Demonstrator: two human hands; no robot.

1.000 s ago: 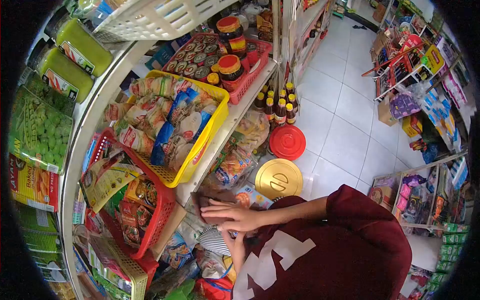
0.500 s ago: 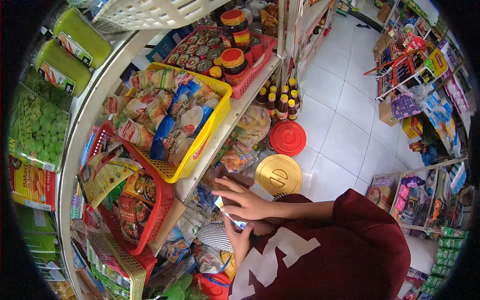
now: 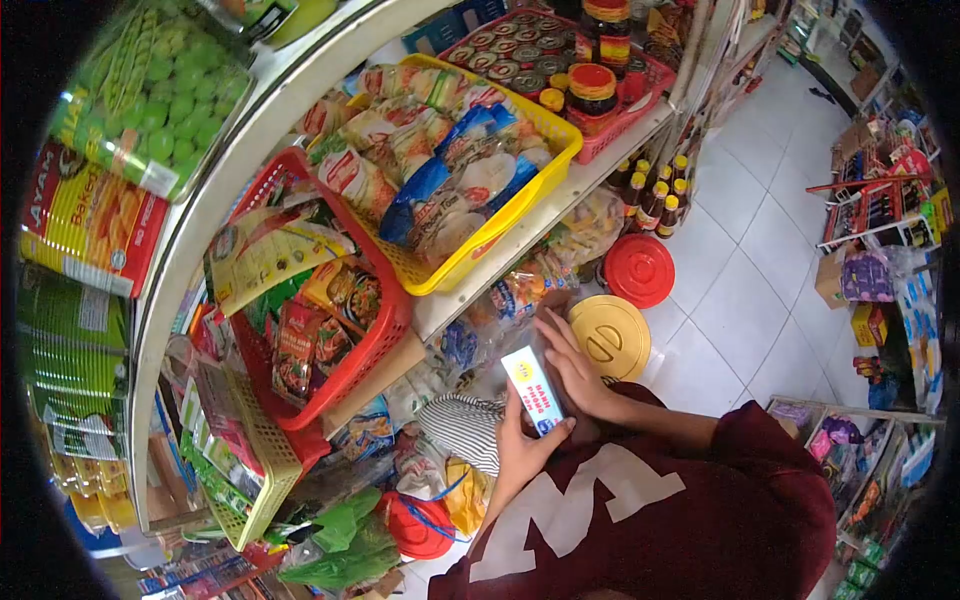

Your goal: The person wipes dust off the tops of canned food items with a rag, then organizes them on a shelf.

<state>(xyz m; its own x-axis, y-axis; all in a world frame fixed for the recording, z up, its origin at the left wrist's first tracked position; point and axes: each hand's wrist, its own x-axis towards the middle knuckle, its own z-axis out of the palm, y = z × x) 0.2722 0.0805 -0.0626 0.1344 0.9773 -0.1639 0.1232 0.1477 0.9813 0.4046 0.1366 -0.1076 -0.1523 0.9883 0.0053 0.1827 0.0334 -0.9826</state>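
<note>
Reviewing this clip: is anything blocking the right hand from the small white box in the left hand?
Nothing visible does. The right hand, fairly open, is right beside the white box, which the left hand holds; whether the right hand touches it is unclear.

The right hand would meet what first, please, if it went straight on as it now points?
The right hand would probably meet the plastic bags by the shelf first, though depth is unclear.

White box (image 3: 534, 390) — underside out of sight in the left hand (image 3: 525, 450) — green jar (image 3: 306, 14) partly beyond the top edge
</note>
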